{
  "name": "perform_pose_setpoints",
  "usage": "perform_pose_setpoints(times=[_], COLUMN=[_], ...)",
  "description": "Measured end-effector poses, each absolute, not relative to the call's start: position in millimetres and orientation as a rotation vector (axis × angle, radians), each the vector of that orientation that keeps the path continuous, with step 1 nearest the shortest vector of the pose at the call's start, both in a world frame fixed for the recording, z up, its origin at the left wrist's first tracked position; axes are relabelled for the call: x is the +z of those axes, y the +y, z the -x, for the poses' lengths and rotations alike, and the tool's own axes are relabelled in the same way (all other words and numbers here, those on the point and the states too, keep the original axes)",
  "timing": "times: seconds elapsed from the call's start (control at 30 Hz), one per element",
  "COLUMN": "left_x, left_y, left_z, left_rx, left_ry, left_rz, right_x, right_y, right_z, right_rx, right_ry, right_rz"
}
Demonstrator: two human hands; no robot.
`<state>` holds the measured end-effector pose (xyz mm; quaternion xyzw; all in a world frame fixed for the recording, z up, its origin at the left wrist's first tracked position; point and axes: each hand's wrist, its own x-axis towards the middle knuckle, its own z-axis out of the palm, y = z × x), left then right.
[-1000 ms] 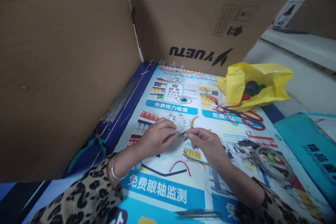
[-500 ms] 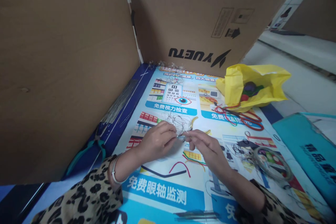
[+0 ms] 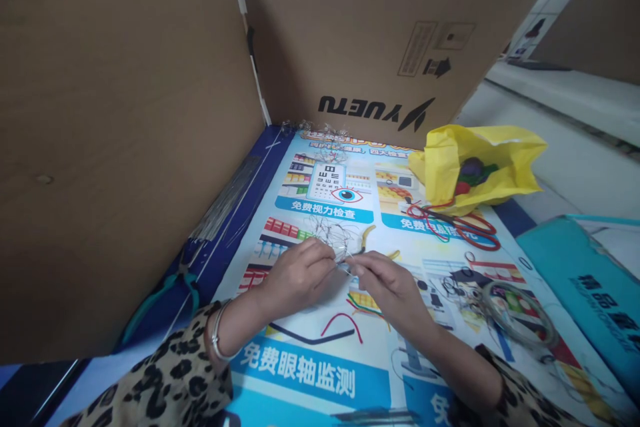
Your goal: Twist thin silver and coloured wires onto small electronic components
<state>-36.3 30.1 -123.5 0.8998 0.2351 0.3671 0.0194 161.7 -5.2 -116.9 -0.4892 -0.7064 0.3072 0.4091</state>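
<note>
My left hand [image 3: 295, 273] and my right hand [image 3: 387, 287] meet over the printed poster mat [image 3: 310, 373], fingertips pinched together on a tangle of thin silver wire [image 3: 333, 237]. Both hands are closed on the wire, the left from the left side, the right from the right. A silver bangle sits on my left wrist. Short coloured wire pieces [image 3: 345, 320] lie on the mat just under my right hand.
Tall cardboard walls [image 3: 125, 113] stand at the left and the back. A bundle of straight wire rods [image 3: 227, 197] and green-handled pliers [image 3: 160, 293] lie along the left wall. A yellow bag [image 3: 480, 160], red cords [image 3: 460, 223] and a clear wire coil [image 3: 520, 310] lie at right.
Both hands have stayed pinched on the wire, shifting slightly left and nearer with small finger movements. The view has tilted a little.
</note>
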Motion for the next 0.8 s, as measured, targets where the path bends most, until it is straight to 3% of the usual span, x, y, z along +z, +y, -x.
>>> perform_pose_setpoints(times=[0.8], left_x=[-124.8], left_y=[29.3], left_z=[35.8], left_rx=[1.092], left_ry=[0.731], left_rz=[-2.735], right_x=[-121.1], right_y=[-8.8], right_z=[-156.9], right_rx=[0.599], right_ry=[-1.853], right_rz=[1.153])
